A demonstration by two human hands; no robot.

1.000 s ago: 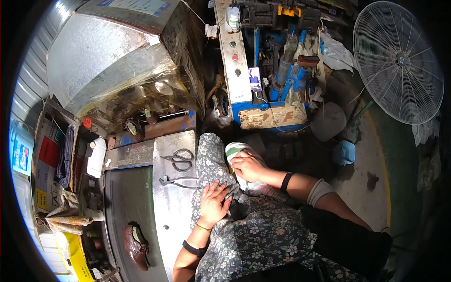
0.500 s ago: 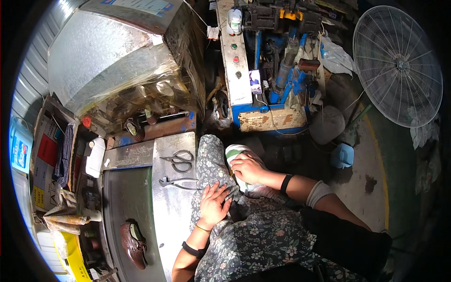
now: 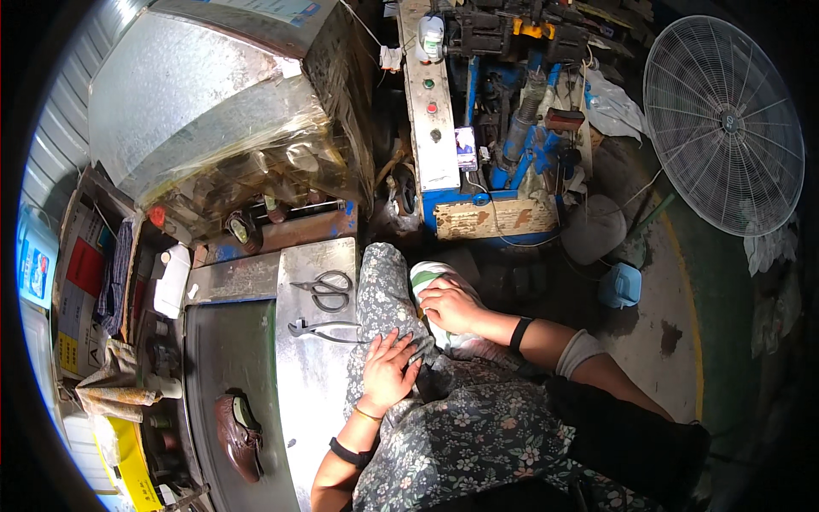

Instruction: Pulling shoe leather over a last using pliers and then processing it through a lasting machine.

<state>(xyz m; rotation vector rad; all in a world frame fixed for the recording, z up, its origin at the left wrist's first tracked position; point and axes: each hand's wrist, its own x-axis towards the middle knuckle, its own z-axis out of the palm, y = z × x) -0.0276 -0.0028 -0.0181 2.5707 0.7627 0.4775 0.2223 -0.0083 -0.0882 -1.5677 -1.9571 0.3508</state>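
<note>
My left hand (image 3: 391, 369) lies flat on the floral fabric over my left thigh, fingers spread, holding nothing. My right hand (image 3: 450, 305) rests over a white and green cloth (image 3: 424, 275) on my right knee. Its fingers are stretched and slightly bent, with nothing seen in them. Beside my left leg, black-handled scissors (image 3: 329, 291) and metal pincers (image 3: 322, 331) lie on a metal ledge (image 3: 317, 410). Farther left, a brown leather shoe (image 3: 238, 435) sits on a dark conveyor belt (image 3: 229, 350).
A metal hood with plastic curtains (image 3: 200, 94) stands over the belt's far end, with shoes (image 3: 245, 232) at its mouth. Ahead is a blue-framed machine (image 3: 490, 218) with a button panel (image 3: 433, 154). A large fan (image 3: 729, 124) and blue container (image 3: 620, 285) are right. Shelving (image 3: 85, 282) stands left.
The brown shoe has moved slightly away from me along the belt. My view has shifted a little; both hands stay where they were.
</note>
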